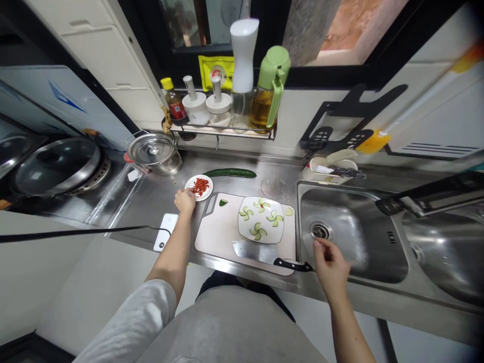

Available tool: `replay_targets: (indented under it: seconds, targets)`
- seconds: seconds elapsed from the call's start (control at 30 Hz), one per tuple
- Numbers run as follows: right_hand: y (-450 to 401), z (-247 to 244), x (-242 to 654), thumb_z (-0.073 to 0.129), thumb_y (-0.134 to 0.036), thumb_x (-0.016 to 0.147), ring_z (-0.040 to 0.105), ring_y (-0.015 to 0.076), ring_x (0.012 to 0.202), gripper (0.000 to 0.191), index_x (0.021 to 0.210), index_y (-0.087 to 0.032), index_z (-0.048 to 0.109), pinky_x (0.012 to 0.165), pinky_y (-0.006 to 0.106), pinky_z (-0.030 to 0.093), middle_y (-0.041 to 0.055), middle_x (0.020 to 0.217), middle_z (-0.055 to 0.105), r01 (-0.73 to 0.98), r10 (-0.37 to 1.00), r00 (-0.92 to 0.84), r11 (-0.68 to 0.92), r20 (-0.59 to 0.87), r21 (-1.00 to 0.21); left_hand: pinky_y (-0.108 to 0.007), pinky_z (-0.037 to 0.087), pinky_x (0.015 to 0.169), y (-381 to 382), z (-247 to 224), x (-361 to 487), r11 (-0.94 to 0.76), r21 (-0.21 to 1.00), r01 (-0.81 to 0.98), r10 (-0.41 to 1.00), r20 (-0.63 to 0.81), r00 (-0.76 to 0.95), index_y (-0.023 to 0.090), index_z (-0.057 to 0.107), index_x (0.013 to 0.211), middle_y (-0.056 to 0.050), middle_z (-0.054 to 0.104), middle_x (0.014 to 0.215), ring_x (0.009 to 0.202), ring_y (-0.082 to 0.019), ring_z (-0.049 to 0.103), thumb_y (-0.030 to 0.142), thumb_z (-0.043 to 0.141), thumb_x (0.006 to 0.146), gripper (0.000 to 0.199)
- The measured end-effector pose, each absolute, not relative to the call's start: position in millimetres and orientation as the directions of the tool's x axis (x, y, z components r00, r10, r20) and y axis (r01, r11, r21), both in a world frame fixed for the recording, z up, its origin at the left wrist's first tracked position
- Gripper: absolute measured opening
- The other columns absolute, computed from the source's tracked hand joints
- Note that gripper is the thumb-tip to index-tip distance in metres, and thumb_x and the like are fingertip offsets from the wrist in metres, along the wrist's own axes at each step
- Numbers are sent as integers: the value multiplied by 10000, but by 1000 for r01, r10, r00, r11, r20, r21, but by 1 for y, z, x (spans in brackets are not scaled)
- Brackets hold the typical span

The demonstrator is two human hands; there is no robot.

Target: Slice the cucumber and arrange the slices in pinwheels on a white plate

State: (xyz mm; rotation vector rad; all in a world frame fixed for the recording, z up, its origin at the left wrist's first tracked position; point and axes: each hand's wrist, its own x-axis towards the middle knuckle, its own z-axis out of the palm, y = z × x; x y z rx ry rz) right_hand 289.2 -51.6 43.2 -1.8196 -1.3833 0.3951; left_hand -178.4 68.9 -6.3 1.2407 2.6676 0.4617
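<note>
My left hand (185,200) is at the near left rim of a small white plate (207,179). Its fingers are drawn together, touching the edge of the small red pieces (200,187); what they pinch is hidden. Over the sink's near left edge hovers my right hand (331,263), thumb and fingertips pressed together, their contents too small to make out. Between my hands, a squarish white plate (260,218) bears several pinwheels of green slices, the farthest with red at its centre. It rests on a pale cutting board (215,234), beside a black-handled kitchen knife (293,264).
A whole cucumber (230,173) lies behind the board, and a cucumber end (223,202) on it. A white phone-like device (165,232) with a cable is at left. The steel sink (355,232) is right, a lidded pot (155,151) back left, a condiment shelf (227,129) behind.
</note>
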Motion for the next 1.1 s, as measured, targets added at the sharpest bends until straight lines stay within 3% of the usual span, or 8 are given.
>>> replay_targets:
  seconds: [0.4, 0.57, 0.63, 0.73, 0.8, 0.93, 1.0, 1.1]
  targets:
    - [-54, 47, 286, 483, -578, 826, 469, 118, 465, 496, 925, -138, 690, 524, 247, 409, 15, 580, 573, 714, 942, 281, -77, 183, -696, -408, 385, 878, 87, -4, -179, 553, 237, 799, 829, -60, -556, 232, 710, 980, -145, 565, 1135, 1088, -309, 511, 272, 564, 824, 217]
    - [-53, 45, 284, 473, -573, 832, 485, 127, 475, 488, 922, -144, 688, 530, 251, 412, 22, 587, 589, 721, 951, 257, -71, 170, -689, -369, 409, 844, 84, -2, -179, 599, 369, 711, 777, -50, -628, 212, 702, 874, -136, 600, 1092, 1036, -284, 559, 241, 610, 780, 135]
    - [-53, 45, 283, 469, -569, 837, 485, 126, 473, 485, 922, -145, 687, 529, 251, 410, 21, 587, 585, 725, 952, 250, -64, 175, -685, -342, 417, 830, 82, -1, -178, 606, 510, 610, 726, -43, -686, 201, 694, 847, -114, 630, 1042, 983, -255, 584, 230, 634, 757, 112]
    - [-53, 44, 282, 471, -566, 837, 479, 124, 467, 479, 920, -147, 687, 527, 251, 408, 13, 575, 571, 733, 954, 240, -57, 179, -678, -282, 431, 778, 81, 4, -175, 527, 791, 311, 630, -118, -768, 180, 670, 828, -64, 664, 901, 866, -190, 602, 200, 650, 737, 95]
    - [-51, 44, 281, 477, -560, 836, 474, 124, 468, 471, 924, -148, 687, 526, 251, 407, 8, 573, 564, 733, 957, 232, -52, 177, -678, -236, 435, 704, 81, 8, -171, 457, 880, 132, 596, -193, -779, 160, 649, 847, -44, 662, 832, 770, -143, 598, 184, 629, 754, 98]
    - [-47, 49, 270, 493, -527, 838, 459, 117, 473, 429, 929, -153, 681, 521, 244, 400, -8, 570, 544, 704, 961, 224, -42, 165, -709, -161, 337, 482, 76, 25, -154, 381, 909, -171, 644, -393, -656, 138, 614, 895, -20, 642, 757, 537, -63, 516, 200, 608, 792, 121]
    - [-45, 54, 257, 495, -508, 841, 442, 112, 471, 399, 910, -159, 675, 506, 236, 387, -22, 553, 516, 662, 964, 222, -39, 146, -749, -143, 263, 420, 67, 36, -135, 309, 856, -414, 718, -496, -489, 149, 605, 894, -2, 629, 745, 483, -36, 470, 214, 647, 779, 139]
    - [-46, 65, 229, 512, -471, 843, 425, 106, 482, 333, 879, -173, 657, 500, 227, 376, -39, 540, 484, 585, 979, 171, -9, 112, -811, -126, 246, 395, 37, 51, -91, 341, 727, -596, 809, -550, -207, 166, 594, 876, 13, 619, 752, 495, -29, 483, 213, 715, 740, 188]
